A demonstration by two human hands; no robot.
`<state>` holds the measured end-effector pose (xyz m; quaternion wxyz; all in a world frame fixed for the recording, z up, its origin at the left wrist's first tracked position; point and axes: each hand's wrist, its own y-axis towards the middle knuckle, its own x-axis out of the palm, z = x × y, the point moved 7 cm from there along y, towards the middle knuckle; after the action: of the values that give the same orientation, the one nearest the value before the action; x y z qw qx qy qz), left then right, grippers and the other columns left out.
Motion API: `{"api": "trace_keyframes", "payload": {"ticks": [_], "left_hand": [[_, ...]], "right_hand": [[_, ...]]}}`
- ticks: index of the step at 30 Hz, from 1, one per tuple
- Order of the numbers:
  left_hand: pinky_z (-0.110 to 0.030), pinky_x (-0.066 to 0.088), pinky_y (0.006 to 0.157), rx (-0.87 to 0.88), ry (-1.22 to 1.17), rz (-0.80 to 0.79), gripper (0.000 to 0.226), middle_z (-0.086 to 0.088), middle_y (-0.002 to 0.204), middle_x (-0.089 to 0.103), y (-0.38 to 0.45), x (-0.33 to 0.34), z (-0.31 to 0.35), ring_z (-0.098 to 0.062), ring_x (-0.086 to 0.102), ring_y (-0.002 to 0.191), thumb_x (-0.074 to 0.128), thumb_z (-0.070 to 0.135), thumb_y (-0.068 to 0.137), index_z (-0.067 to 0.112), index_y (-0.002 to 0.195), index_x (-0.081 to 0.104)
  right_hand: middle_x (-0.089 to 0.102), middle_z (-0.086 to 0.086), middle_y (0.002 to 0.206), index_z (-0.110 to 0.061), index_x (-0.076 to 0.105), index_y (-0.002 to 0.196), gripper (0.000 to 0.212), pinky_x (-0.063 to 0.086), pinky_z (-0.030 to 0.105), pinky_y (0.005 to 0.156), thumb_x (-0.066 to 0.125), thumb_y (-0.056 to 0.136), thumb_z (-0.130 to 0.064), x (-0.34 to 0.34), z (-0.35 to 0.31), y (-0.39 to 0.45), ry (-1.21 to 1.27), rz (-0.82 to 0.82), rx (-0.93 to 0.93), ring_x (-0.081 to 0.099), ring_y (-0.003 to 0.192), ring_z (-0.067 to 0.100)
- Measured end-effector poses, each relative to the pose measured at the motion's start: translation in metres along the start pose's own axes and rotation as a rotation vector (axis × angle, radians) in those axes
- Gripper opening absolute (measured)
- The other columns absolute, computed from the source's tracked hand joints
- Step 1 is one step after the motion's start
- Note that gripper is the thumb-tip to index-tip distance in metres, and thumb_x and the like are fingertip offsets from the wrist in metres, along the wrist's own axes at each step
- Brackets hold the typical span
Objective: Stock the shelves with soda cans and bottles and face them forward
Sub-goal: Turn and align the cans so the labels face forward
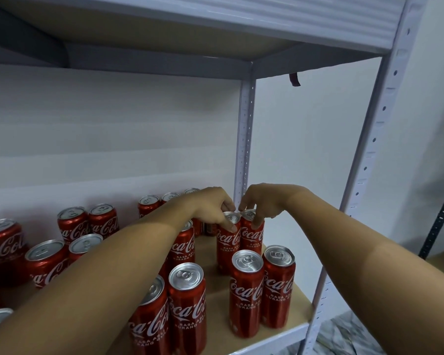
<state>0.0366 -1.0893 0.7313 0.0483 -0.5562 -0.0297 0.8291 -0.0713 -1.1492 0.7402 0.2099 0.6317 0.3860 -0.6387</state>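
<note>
Several red Coca-Cola cans stand upright on a tan shelf board (299,301). My left hand (215,206) grips the top rim of one slim can (228,242), thumb down its front. My right hand (263,201) pinches the top of the neighbouring slim can (253,237) just to its right. Both cans stand side by side with logos facing me. In front of them stand two more slim cans (246,293) (278,285), and another pair (187,308) is at the lower middle.
Shorter wide cans (73,222) stand at the left and along the back wall. A white metal upright (244,139) rises right behind my hands; another post (369,149) frames the right front. The upper shelf (215,26) hangs overhead.
</note>
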Motion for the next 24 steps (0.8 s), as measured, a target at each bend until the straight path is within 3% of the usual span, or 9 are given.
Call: {"api": "trace_keyframes", "payload": {"ticks": [4,8,16,21,24], "left_hand": [[-0.042,0.047,0.11,-0.024,-0.082,0.029,0.071,0.005,0.134,0.066,-0.001,-0.011,-0.013,-0.013,0.062,0.122,0.082,0.049,0.079,0.021,0.14,0.059],[-0.041,0.049,0.107,-0.072,-0.102,0.157,0.05,0.003,0.13,0.068,-0.005,-0.033,-0.036,-0.014,0.063,0.117,0.076,0.036,0.089,0.021,0.135,0.063],[-0.036,0.046,0.107,-0.187,0.009,0.328,0.058,-0.004,0.141,0.06,0.001,-0.051,-0.087,-0.02,0.057,0.127,0.076,0.03,0.09,0.016,0.142,0.056],[-0.042,0.047,0.108,-0.262,0.074,0.304,0.074,-0.01,0.149,0.051,0.02,-0.047,-0.106,-0.027,0.054,0.131,0.079,0.038,0.086,0.015,0.148,0.046],[-0.041,0.05,0.1,-0.289,0.123,0.255,0.067,-0.012,0.14,0.057,0.032,-0.043,-0.11,-0.028,0.058,0.123,0.077,0.044,0.086,0.009,0.138,0.055]], "right_hand": [[0.057,0.003,0.142,-0.022,0.054,0.142,0.063,0.054,0.046,0.098,0.074,0.082,-0.02,-0.005,-0.002,0.007,0.003,0.001,0.006,0.056,0.126,0.028],[0.058,0.002,0.141,-0.018,0.054,0.142,0.058,0.047,0.043,0.107,0.073,0.088,-0.022,-0.016,-0.01,0.019,-0.01,0.097,-0.022,0.054,0.128,0.025],[0.061,0.005,0.135,-0.015,0.057,0.139,0.054,0.049,0.039,0.103,0.073,0.089,-0.031,-0.025,-0.024,0.07,-0.033,0.216,-0.088,0.058,0.12,0.024],[0.052,0.007,0.146,-0.011,0.05,0.144,0.056,0.04,0.037,0.109,0.063,0.096,-0.037,-0.027,-0.029,0.099,-0.137,0.222,-0.115,0.047,0.133,0.026],[0.047,0.009,0.149,-0.009,0.044,0.148,0.062,0.038,0.038,0.112,0.059,0.098,-0.042,-0.026,-0.029,0.115,-0.174,0.21,-0.108,0.044,0.136,0.028]]}}
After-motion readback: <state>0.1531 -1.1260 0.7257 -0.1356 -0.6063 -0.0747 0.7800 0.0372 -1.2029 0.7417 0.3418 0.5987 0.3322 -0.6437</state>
